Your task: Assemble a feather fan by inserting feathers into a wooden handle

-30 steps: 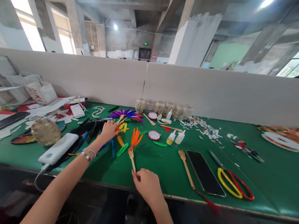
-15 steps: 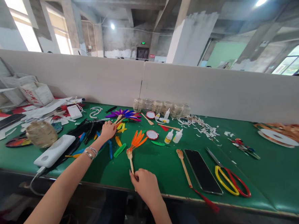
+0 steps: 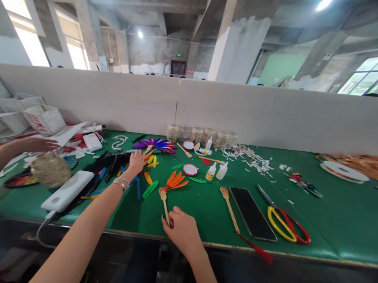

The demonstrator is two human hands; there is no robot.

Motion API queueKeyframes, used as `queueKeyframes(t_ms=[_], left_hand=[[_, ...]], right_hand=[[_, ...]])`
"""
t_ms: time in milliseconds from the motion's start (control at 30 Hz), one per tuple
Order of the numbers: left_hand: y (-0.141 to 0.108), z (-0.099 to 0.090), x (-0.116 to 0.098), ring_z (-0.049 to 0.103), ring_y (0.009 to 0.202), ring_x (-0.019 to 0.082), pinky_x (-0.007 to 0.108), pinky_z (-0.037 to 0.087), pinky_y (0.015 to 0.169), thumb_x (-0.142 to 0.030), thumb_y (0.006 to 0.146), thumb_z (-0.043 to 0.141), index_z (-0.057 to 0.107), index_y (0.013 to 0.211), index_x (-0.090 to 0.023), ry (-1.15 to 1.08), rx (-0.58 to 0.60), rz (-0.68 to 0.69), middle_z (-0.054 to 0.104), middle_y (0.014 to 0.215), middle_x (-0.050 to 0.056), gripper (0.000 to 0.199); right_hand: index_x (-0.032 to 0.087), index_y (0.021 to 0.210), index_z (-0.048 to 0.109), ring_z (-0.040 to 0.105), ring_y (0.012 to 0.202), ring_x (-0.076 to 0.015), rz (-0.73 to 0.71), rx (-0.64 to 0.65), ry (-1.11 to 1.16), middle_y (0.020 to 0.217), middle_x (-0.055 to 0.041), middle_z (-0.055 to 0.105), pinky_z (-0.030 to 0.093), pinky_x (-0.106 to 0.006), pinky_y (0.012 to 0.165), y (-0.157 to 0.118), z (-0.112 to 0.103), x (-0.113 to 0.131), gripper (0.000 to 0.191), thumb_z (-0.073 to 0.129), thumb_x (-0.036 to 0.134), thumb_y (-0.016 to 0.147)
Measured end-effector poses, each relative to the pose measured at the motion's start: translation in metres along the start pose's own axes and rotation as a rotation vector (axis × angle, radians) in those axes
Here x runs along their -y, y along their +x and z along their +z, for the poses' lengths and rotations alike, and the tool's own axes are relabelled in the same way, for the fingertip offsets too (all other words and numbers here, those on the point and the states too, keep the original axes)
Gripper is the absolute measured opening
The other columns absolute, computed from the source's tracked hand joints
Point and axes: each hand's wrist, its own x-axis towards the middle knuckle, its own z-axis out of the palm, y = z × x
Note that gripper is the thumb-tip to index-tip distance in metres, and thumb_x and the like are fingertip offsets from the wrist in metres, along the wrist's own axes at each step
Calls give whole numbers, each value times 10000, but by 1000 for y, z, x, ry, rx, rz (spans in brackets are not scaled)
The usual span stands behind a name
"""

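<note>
My right hand (image 3: 183, 231) pinches the lower end of the wooden handle of a small orange feather fan (image 3: 174, 181), which lies over the green table near its front edge. The fan's orange feathers spread away from me. My left hand (image 3: 137, 162) is closed around the wooden handle of a purple and blue feather fan (image 3: 156, 144) farther back; its fingertips are partly hidden. Around that hand lie loose black feathers (image 3: 102, 162), yellow feathers (image 3: 153, 161), blue feathers (image 3: 138, 187) and a green feather (image 3: 150, 189).
Another person's hand (image 3: 40, 144) reaches in at left, above paper scraps. A power bank (image 3: 67, 189) and a jar (image 3: 51, 170) are left. Glue bottles (image 3: 221, 171), a tasselled wooden stick (image 3: 231, 210), a phone (image 3: 253, 213) and scissors (image 3: 286, 224) are right. Jars (image 3: 208, 136) line the partition.
Another person's hand and forearm have come in from the left, over the papers. The view has shifted slightly. My two hands keep nearly the same places on the two fans.
</note>
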Motion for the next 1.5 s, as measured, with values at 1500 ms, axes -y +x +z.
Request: queueKeyframes(t_ms=[1500], left_hand=[[-203, -71, -57, 440, 547, 101, 217, 345, 550, -440, 830, 412, 512, 636, -162, -1294, -50, -11, 462, 566, -22, 354]], right_hand=[[195, 843, 450, 515, 721, -169, -99, -391, 216, 763, -24, 532, 364, -264, 631, -24, 13, -5, 170, 527, 325, 765]])
